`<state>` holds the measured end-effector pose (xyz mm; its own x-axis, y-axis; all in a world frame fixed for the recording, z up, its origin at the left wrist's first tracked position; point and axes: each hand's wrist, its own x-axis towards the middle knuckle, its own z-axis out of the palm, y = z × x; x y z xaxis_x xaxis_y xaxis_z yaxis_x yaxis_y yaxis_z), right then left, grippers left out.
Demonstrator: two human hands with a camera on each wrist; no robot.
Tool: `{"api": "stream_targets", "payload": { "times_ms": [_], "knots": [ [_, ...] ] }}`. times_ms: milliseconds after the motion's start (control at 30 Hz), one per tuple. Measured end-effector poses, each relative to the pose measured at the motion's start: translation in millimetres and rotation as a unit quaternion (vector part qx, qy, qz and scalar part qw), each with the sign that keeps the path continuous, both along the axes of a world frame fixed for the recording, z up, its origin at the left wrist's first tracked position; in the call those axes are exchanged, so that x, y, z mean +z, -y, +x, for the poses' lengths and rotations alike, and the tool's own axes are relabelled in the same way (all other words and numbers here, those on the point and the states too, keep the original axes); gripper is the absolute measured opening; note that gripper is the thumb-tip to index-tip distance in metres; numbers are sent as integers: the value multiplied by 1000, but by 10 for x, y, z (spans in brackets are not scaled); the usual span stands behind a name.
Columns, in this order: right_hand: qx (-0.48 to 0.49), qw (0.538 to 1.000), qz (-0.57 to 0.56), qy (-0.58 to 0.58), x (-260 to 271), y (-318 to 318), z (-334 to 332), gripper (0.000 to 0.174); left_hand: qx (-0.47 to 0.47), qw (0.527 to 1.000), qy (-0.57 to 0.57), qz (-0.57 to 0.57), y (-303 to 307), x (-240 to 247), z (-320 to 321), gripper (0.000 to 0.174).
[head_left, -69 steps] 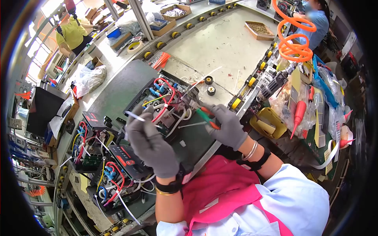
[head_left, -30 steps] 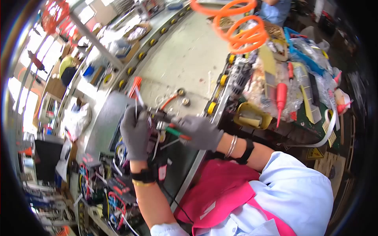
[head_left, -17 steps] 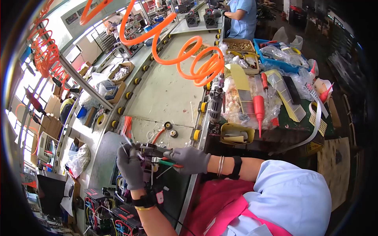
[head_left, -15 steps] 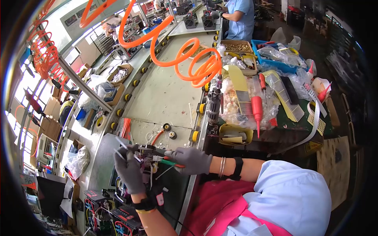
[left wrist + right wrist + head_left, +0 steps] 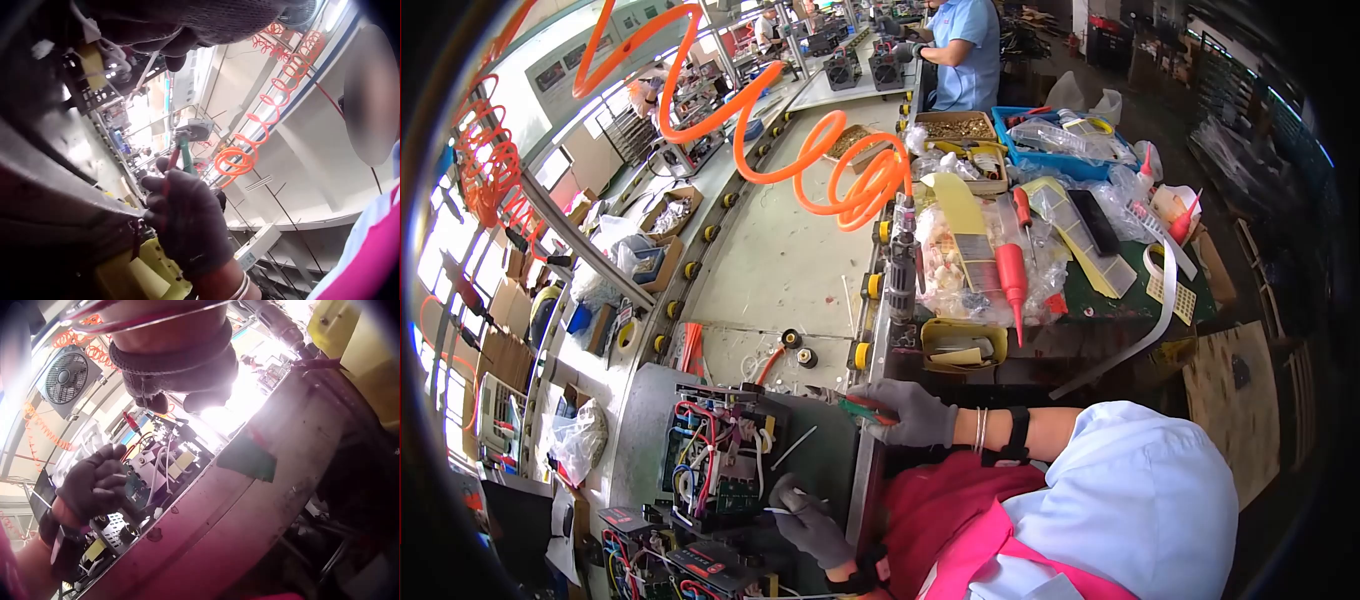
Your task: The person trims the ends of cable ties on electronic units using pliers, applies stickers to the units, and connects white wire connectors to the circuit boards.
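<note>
My gloved right hand grips pliers with green-and-red handles over the table's near edge, their dark nose pointing left. My gloved left hand is lower, beside the near right corner of an open electronic unit. A thin white strip, like a cable tie, sticks out from its curled fingers; the right wrist view shows this white piece too. Red, white, blue and yellow wires loop over the unit's circuit board. On the dark mat a loose white cable tie lies just right of the unit.
More wired units stand at the near left. Beyond the mat, a roller-edged conveyor runs away. A power driver hangs from an orange coiled hose. To the right are a yellow bin and a red bottle. Another person works far off.
My left hand has left the unit's top and come down toward me. My right hand has drawn the pliers away to the right. The head view has turned, uncovering the unit.
</note>
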<state>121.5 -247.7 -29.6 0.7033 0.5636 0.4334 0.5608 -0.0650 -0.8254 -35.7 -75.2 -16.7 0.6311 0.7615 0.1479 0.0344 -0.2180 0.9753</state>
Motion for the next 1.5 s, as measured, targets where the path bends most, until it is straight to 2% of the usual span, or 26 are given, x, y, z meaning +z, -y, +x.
{"api": "stream_targets", "payload": {
  "times_ms": [33,133,333,433,467,533,567,600,633,667,700,733,767,833,900,967,1033,1100,1233,1300,1433,1500],
  "knots": [
    [-2,1000,8,7,-13,2,-8,53,2,999,-37,7,-1,32,-16,32],
    [3,1000,11,-12,5,15,-38,52,8,954,-77,290,-189,-19,36,35],
    [1,1000,10,10,-20,40,-71,50,-21,954,-98,284,-387,-176,147,32],
    [-16,999,27,27,1,81,-67,49,-67,963,-171,197,-450,-102,116,30],
    [-20,998,39,34,5,95,-68,49,-55,960,-154,228,-512,-210,119,26],
    [-28,997,56,47,46,143,-90,48,-152,958,-179,166,-452,-105,113,26],
    [-39,998,54,12,85,151,-117,48,-193,953,-194,129,-424,-61,90,26],
    [-49,999,17,6,134,178,-120,47,-187,960,-190,81,-396,-116,104,28],
    [-46,999,-21,-3,172,196,-113,47,-189,961,-182,90,-383,-149,72,28],
    [-53,997,-40,37,197,225,-111,46,-181,961,-185,97,-355,-75,49,29],
    [-54,995,-52,73,184,224,-98,46,-170,963,-183,103,-359,-112,1,31],
    [-68,993,-8,94,140,174,-70,40,-151,967,-181,96,-324,-129,-40,30],
    [-61,994,12,86,84,142,-32,44,-137,948,-229,176,-306,-140,-82,28],
    [-53,993,7,104,33,110,48,49,-127,943,-150,267,-230,-237,-131,26],
    [-45,998,-32,41,-40,96,75,52,-106,949,-177,236,-116,-176,-142,27],
    [-32,994,-92,52,-27,82,72,54,-108,949,-173,239,-65,-183,-174,27],
    [-21,989,-142,45,-15,53,45,55,-53,954,-159,248,-43,-174,-186,30],
    [-24,981,-164,97,-61,-1,53,56,8,949,-146,279,-58,-130,-155,33],
    [-34,957,-183,221,-172,-91,141,59,-1,907,-238,347,25,153,218,39],
    [-45,946,-224,229,-161,-111,133,60,12,871,-307,384,5,155,423,42],
    [-32,927,-268,261,19,-217,110,62,11,882,-268,387,-155,162,401,36],
    [-6,927,-260,269,31,-302,72,64,30,901,-182,393,-147,204,290,41]
  ]
}}
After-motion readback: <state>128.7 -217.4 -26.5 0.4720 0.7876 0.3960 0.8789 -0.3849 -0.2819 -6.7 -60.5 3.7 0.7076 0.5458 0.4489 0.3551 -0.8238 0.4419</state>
